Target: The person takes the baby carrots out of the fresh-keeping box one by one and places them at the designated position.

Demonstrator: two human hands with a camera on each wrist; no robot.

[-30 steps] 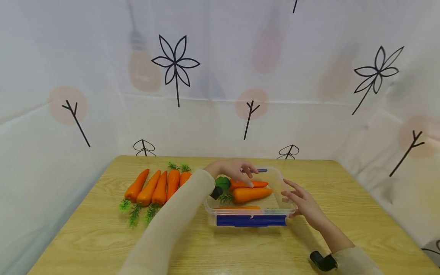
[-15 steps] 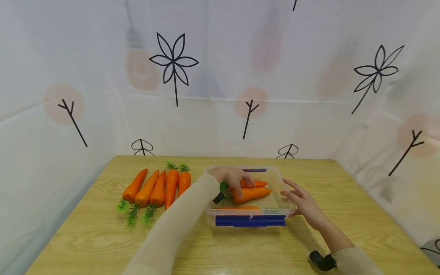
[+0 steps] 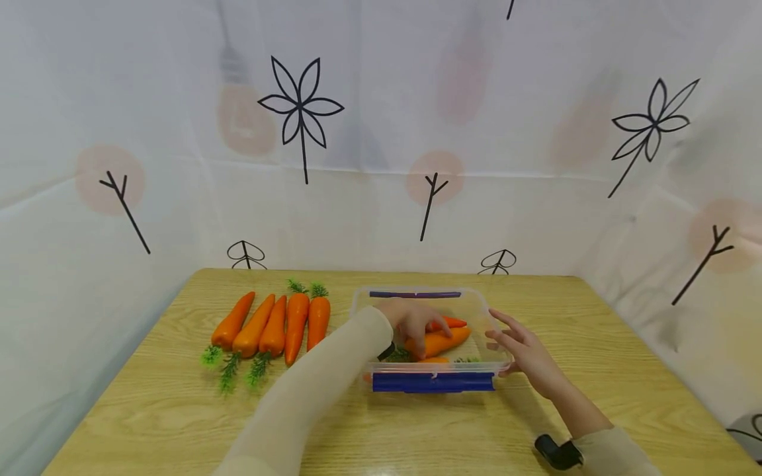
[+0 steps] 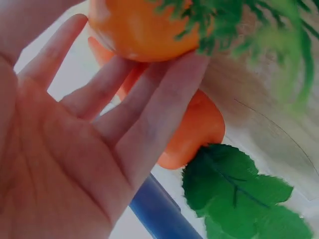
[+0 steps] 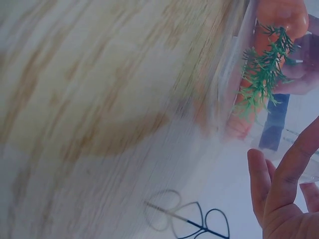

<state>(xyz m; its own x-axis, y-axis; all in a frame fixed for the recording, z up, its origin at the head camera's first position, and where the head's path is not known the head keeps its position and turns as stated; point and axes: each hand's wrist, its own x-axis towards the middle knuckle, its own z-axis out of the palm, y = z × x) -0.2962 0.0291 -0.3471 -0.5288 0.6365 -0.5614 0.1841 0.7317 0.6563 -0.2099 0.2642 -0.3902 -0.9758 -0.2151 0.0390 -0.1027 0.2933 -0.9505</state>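
Observation:
In the head view my left hand (image 3: 411,320) reaches into a clear plastic food container (image 3: 357,304), thumb and fingers on either side of an orange carrot (image 3: 443,342) with feathery greens. In the left wrist view the fingers lie along that carrot (image 4: 144,37); the thumb's contact is out of sight. Behind it lies another carrot (image 4: 204,127) with a broad green leaf (image 4: 239,184). A further carrot (image 3: 433,360) lies along the front wall, partly hidden. My right hand (image 3: 532,360) touches the container's right side with spread, loosely bent fingers.
Several carrots (image 3: 273,330) with green tops lie in a row on the wooden table (image 3: 178,423), left of the container. Blue locking clips (image 3: 433,382) are on the container's front and back. A patterned cloth (image 3: 369,225) hangs behind the table.
My left hand has lowered and shifted right onto the middle carrot, its fingers closing about it. That carrot has tilted slightly. My right hand stays at the container's side.

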